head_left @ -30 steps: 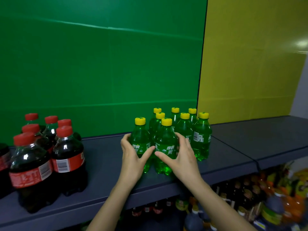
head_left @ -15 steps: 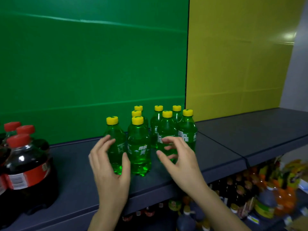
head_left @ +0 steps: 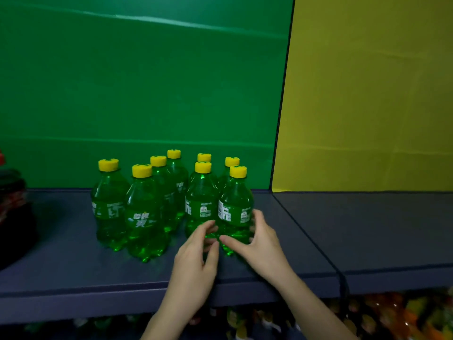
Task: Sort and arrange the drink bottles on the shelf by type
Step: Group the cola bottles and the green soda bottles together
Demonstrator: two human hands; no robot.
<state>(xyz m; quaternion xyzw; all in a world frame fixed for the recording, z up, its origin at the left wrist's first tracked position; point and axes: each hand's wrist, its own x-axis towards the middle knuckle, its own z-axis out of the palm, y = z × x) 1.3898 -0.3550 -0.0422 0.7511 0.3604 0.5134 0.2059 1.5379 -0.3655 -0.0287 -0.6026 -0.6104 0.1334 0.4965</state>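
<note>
Eight green bottles (head_left: 142,217) w/ yellow caps stand upright in a tight cluster at centre frame, on a dark blue-grey shelf (head_left: 343,229). They form rough rows running front to back, a little left of the shelf's seam.

R hand (head_left: 262,244), entering from btm right, grips the front-right bottle (head_left: 235,200) low down. The thumb lies across the bottle's lower front and the fingers (head_left: 255,217) curl round its right side, just under the white label. The bottle's base sits on the shelf.

L hand (head_left: 196,263), rising from btm centre, reaches the neighbouring bottle (head_left: 201,197), which stands touching the front-right bottle on its left. The fingers are loosely bent, their tips against that bottle's lower front, w/ the thumb spread clear below — no closed grip visible. The two hands sit just beside each other, thumbs nearly meeting in front of the two bottles.

Behind the shelf, a green board (head_left: 147,82) fills the upper left and centre of the frame, and a yellow board (head_left: 367,94) fills the upper right. They meet at a dark vertical line above the cluster's right side.

At the far left edge are dark bottles (head_left: 12,217), partly cut off and well apart from the green ones. Along the btm of the frame, under the shelf, more drinks (head_left: 404,315) show in orange and yellow — too blurred to tell types.
</note>
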